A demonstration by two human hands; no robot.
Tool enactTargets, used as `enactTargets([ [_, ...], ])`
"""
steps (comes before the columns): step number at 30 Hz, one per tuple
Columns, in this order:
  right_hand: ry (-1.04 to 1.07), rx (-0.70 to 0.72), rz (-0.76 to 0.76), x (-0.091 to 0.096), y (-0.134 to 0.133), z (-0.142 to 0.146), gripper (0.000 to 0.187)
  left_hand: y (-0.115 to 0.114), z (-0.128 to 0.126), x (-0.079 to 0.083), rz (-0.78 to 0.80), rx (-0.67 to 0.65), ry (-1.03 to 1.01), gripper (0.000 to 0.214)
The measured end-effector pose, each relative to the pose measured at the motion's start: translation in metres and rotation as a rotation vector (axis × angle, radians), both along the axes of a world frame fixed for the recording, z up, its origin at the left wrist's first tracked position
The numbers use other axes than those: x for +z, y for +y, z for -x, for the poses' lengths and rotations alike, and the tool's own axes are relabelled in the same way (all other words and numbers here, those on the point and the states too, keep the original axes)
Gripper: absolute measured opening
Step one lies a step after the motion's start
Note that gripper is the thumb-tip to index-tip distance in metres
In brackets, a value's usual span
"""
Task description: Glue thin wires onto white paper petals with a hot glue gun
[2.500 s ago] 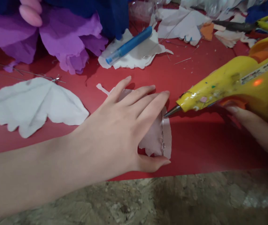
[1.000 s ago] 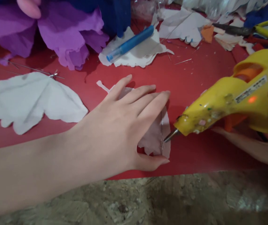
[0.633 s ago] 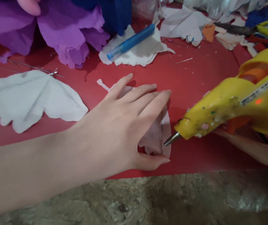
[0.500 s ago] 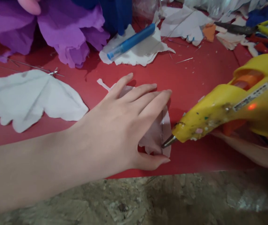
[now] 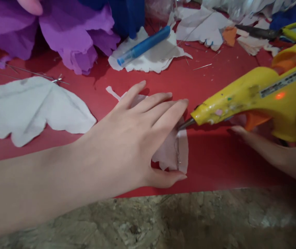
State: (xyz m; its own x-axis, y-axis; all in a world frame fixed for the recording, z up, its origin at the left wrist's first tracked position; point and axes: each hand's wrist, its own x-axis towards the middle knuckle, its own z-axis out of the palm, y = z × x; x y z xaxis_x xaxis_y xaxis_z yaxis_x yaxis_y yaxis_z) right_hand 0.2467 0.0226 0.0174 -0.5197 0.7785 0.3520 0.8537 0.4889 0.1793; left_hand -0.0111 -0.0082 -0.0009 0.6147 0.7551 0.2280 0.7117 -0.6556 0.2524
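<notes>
My left hand (image 5: 140, 135) lies flat with its fingers spread over a pale pink paper piece (image 5: 167, 150), pressing it to the red table. Much of that piece is hidden beneath the palm. A thin line that looks like wire or glue runs along its right edge strip. At the right, my right hand (image 5: 290, 159) is wrapped round a yellow hot glue gun (image 5: 241, 95) with an orange trigger and a glowing orange light. The gun's metal nozzle touches the upper part of the strip, close to my left index finger.
A white wing-shaped paper (image 5: 34, 107) lies left on the red table (image 5: 215, 162). Purple crepe paper (image 5: 67, 31), a blue pen (image 5: 144, 46), white scraps (image 5: 202, 26) and yellow-handled scissors (image 5: 290, 31) are farther back. Another person's fingertip (image 5: 32, 5) shows top left.
The glue gun has moved up along the strip, away from me, from near my left thumb to near my index finger. A shiny line shows behind it. My left hand stays put.
</notes>
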Motion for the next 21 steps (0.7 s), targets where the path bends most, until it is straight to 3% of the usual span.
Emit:
enactTargets([
  [3, 0.019, 0.014, -0.021, 0.000, 0.001, 0.001, 0.038, 0.000, 0.000, 0.000, -0.007, 0.000, -0.001, 0.065],
  [8, 0.013, 0.122, 0.094, 0.006, -0.002, 0.005, 0.044, 0.000, -0.001, 0.001, -0.014, 0.006, 0.001, 0.064],
  [14, -0.014, -0.026, 0.012, 0.006, 0.000, 0.012, 0.040, 0.000, 0.000, 0.000, -0.018, 0.007, 0.000, 0.064],
  [21, -0.014, -0.067, -0.084, -0.003, 0.001, 0.002, 0.058, -0.001, -0.002, 0.001, -0.007, 0.018, -0.008, 0.064],
])
